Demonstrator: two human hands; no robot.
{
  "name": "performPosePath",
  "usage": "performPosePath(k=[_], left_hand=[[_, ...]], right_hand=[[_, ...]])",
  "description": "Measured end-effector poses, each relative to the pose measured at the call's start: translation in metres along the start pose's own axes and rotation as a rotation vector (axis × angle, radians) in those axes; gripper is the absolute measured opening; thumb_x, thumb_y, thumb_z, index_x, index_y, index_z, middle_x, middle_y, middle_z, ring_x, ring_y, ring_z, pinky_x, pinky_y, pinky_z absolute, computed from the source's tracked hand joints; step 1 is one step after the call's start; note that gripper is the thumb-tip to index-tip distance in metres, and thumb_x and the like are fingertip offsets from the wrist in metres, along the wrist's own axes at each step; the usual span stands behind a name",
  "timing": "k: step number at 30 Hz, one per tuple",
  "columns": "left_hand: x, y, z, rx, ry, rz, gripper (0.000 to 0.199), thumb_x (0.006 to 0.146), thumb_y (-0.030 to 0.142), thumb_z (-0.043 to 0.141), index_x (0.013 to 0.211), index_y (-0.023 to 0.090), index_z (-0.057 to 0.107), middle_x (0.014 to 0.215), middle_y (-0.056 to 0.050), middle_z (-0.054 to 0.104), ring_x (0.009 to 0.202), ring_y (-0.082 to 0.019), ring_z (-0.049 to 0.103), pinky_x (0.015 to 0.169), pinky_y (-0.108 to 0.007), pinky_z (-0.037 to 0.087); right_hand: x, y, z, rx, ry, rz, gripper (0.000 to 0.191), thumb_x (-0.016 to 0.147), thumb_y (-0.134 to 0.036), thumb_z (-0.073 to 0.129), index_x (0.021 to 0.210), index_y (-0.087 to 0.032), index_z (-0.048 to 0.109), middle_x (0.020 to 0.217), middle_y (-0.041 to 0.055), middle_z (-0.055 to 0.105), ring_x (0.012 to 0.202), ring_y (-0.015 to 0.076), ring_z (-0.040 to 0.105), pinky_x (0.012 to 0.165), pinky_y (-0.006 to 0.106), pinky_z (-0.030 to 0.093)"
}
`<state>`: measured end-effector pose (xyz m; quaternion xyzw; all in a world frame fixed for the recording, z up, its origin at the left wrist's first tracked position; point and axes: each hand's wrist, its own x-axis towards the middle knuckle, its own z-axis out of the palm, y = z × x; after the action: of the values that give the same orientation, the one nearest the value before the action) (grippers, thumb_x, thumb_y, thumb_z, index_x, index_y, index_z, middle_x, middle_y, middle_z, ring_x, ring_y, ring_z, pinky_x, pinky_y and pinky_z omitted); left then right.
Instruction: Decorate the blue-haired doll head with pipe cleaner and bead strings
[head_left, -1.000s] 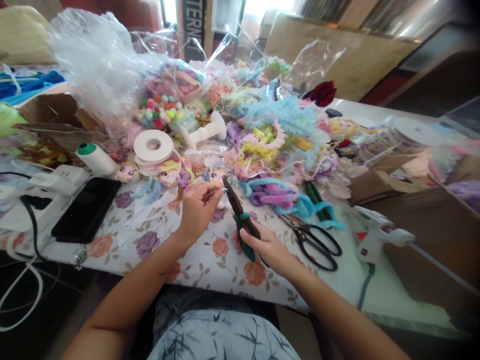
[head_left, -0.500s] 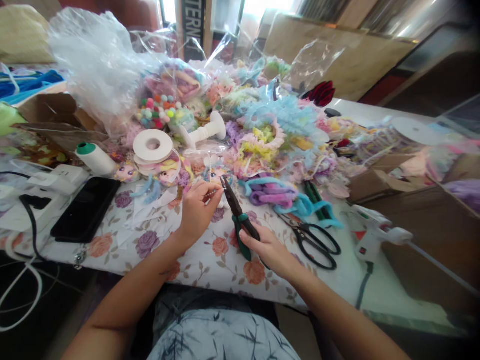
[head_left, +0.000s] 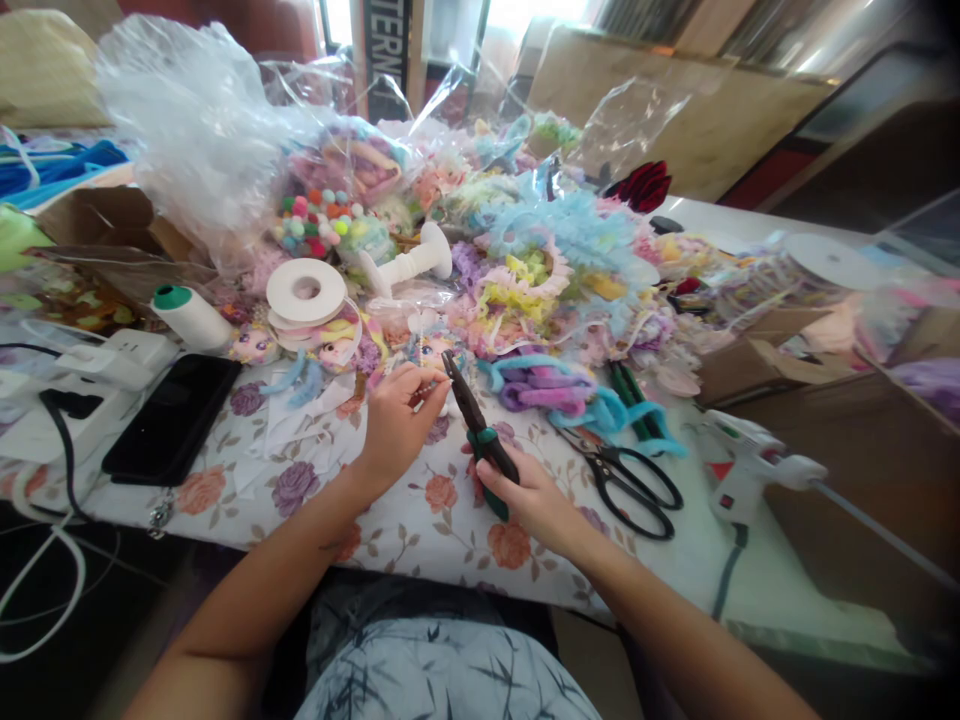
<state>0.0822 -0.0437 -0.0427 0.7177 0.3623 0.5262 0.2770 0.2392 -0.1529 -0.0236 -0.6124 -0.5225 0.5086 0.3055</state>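
Note:
My right hand [head_left: 529,495] is wrapped around the green-and-black handles of a pair of long-nose pliers [head_left: 471,405]. The jaws point up and away from me, with their tips beside my left fingertips. My left hand [head_left: 405,415] is closed in a pinch, thumb against fingers. What it pinches is too small to make out. Just beyond both hands lies a doll-face piece [head_left: 431,348] with blue trim, partly covered by my fingers. To the right of the pliers sits a bundle of purple and blue fuzzy stems [head_left: 540,385].
Black-handled scissors [head_left: 630,485] and a white glue gun [head_left: 750,465] lie to the right. A phone [head_left: 172,420], a thread cone [head_left: 191,318] and a power strip [head_left: 67,410] are on the left. White spools [head_left: 306,292] and a heap of pastel trims [head_left: 540,230] fill the back.
The plier handles have come closer together in my right hand, and the tool has shifted slightly. My left hand keeps its pinch in nearly the same place.

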Motion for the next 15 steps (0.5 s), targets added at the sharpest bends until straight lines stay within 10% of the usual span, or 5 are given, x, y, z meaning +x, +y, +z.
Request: performPosePath(k=[15], left_hand=[[0.001,-0.001,-0.001,0.016,-0.028,-0.03,0.011,0.088,0.023,0.061,0.081,0.019,0.068,0.073,0.0,0.064,0.064,-0.012,0.056,0.059,-0.023,0.044]], right_hand=[[0.0,0.001,-0.006,0.034,-0.045,-0.029,0.038,0.085,-0.056,0.054,0.09,-0.018,0.057,0.078,0.0029,0.056,0.073,0.0181,0.053,0.064,0.029,0.042]])
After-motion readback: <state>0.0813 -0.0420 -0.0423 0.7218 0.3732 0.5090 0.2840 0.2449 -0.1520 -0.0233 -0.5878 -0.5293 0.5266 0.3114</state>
